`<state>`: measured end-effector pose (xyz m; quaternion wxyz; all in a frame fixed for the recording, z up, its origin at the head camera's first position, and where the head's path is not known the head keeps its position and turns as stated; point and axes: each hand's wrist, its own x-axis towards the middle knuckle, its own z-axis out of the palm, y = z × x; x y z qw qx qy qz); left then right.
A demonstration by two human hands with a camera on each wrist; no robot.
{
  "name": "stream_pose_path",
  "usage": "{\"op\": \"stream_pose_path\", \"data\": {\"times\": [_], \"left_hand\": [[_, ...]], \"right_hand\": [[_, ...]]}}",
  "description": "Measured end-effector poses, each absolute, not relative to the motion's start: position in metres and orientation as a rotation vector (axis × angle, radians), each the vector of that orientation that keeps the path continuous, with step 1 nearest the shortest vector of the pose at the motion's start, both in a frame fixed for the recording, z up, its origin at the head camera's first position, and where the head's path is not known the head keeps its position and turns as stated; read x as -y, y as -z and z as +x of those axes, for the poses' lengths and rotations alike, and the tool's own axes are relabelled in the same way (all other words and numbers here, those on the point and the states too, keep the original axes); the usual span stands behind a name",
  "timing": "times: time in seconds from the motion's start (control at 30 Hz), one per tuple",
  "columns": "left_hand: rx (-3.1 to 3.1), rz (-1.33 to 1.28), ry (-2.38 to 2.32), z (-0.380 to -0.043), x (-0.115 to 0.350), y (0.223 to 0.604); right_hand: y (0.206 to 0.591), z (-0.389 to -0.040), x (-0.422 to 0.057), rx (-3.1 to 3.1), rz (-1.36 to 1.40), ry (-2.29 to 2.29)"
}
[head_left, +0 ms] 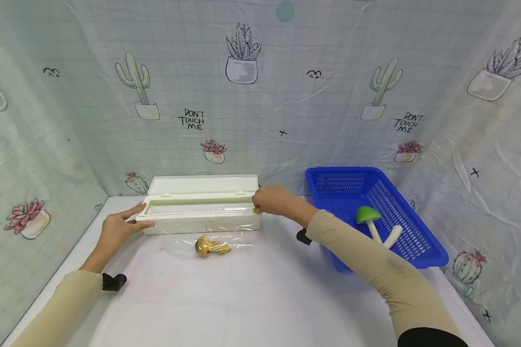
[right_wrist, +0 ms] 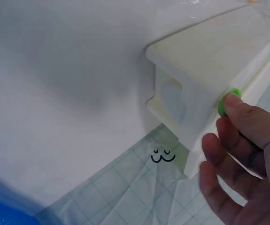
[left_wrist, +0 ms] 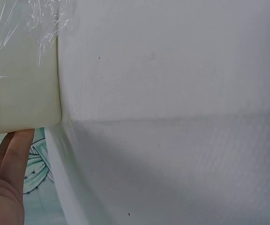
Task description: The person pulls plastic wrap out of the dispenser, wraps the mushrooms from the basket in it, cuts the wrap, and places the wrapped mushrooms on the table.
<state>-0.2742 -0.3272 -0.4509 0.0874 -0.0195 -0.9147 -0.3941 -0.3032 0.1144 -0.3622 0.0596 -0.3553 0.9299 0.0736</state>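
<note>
A white cling film dispenser (head_left: 201, 223) stands at the back of the table, its lid (head_left: 204, 184) raised and a film roll (head_left: 199, 208) inside. My left hand (head_left: 119, 231) grips its left end, thumb at the front and other fingers behind. At the right end, my right hand (head_left: 275, 200) pinches a small green slide cutter (right_wrist: 222, 108) on the dispenser's edge. Clear film (head_left: 240, 239) hangs over the front onto the table. It lies over a yellow-brown toy mushroom (head_left: 212, 246) in front of the box.
On the right sits a blue plastic basket (head_left: 405, 212), partly behind my right forearm. Inside are a green-capped toy mushroom (head_left: 367, 214) and a white stem-like piece (head_left: 392, 236). A patterned curtain (head_left: 260, 106) encloses the back and sides of the white table (head_left: 226, 303).
</note>
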Motion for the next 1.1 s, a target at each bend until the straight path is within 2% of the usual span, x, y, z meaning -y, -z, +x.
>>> {"op": "stream_pose_path", "data": {"times": [0.37, 0.63, 0.83, 1.1], "left_hand": [[2.752, -0.112, 1.155, -0.276, 0.328, 0.447], [2.777, -0.180, 1.163, -0.275, 0.326, 0.446], [2.962, -0.168, 1.133, -0.270, 0.322, 0.434], [2.793, -0.281, 1.055, -0.261, 0.314, 0.423]], "right_hand": [[0.361, -0.297, -0.101, -2.787, -1.128, 0.084], [0.380, -0.291, -0.089, -2.892, -1.261, 0.091], [0.380, -0.286, -0.086, -2.918, -1.253, 0.183], [0.384, -0.279, -0.082, -2.911, -1.240, 0.199]]}}
